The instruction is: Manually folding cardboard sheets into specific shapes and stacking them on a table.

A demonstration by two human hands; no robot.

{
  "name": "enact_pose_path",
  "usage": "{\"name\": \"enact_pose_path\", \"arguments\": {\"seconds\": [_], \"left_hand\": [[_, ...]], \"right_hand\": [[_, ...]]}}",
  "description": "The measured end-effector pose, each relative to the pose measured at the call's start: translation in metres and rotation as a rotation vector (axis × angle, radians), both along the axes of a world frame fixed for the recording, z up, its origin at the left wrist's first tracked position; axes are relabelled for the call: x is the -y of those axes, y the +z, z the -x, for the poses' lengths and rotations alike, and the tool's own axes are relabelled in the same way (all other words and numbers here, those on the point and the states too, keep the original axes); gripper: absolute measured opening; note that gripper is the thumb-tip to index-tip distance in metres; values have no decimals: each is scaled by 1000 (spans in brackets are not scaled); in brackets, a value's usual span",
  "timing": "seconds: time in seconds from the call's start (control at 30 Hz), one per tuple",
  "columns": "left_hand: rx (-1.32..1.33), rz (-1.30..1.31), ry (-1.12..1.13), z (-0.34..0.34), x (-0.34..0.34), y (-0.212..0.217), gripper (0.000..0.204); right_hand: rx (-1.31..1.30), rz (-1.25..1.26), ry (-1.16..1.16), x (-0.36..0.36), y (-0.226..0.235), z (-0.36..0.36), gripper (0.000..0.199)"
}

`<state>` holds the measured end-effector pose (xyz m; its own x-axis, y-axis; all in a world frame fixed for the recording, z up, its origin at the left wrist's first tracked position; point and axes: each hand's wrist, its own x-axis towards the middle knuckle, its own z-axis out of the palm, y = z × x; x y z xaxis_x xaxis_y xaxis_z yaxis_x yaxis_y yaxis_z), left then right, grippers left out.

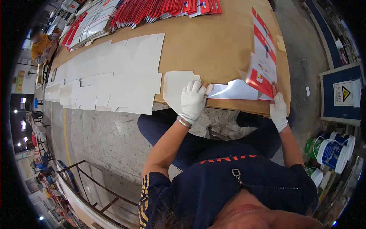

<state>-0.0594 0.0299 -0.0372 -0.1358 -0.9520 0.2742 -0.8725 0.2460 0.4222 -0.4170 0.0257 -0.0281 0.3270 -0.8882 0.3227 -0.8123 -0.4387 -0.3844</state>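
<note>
A red-and-white printed card sheet (263, 57) stands raised at the table's near right, its upper part blurred. Its white inner face (234, 91) lies along the table edge. My right hand (278, 110), in a white glove, pinches the sheet's lower right corner. On the left, my gloved left hand (191, 100) presses down at the sheet's left end, fingers extended and the thumb side touching it. Under and beside that hand lies a white card piece with cut corners (176, 84). Overlapping white card blanks (126, 68) spread farther left.
A long row of red-and-white folded card pieces (160, 11) lines the table's far side, with bundled flat stacks (95, 23) beside it. The brown tabletop (213, 45) ends near my lap. Buckets (335, 152) stand at right. Another person (40, 47) sits far left.
</note>
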Motion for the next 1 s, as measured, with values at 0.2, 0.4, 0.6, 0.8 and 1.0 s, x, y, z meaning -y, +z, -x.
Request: {"name": "enact_pose_path", "arguments": {"seconds": [0.2, 0.4, 0.6, 0.8, 1.0], "left_hand": [[178, 10, -125, 7, -8, 3, 102], [560, -64, -186, -51, -48, 26, 76], [-424, 17, 75, -50, -37, 19, 97], [-1269, -43, 312, -11, -13, -8, 50], [-630, 198, 162, 7, 1, -13, 47]], "right_hand": [[-340, -49, 359, 2, 17, -80, 61], [-355, -53, 311, -12, 12, -72, 62], [-303, -48, 259, -17, 11, -74, 62], [-288, -65, 274, -17, 9, -73, 61], [-449, 5, 350, -3, 12, -63, 54]]}}
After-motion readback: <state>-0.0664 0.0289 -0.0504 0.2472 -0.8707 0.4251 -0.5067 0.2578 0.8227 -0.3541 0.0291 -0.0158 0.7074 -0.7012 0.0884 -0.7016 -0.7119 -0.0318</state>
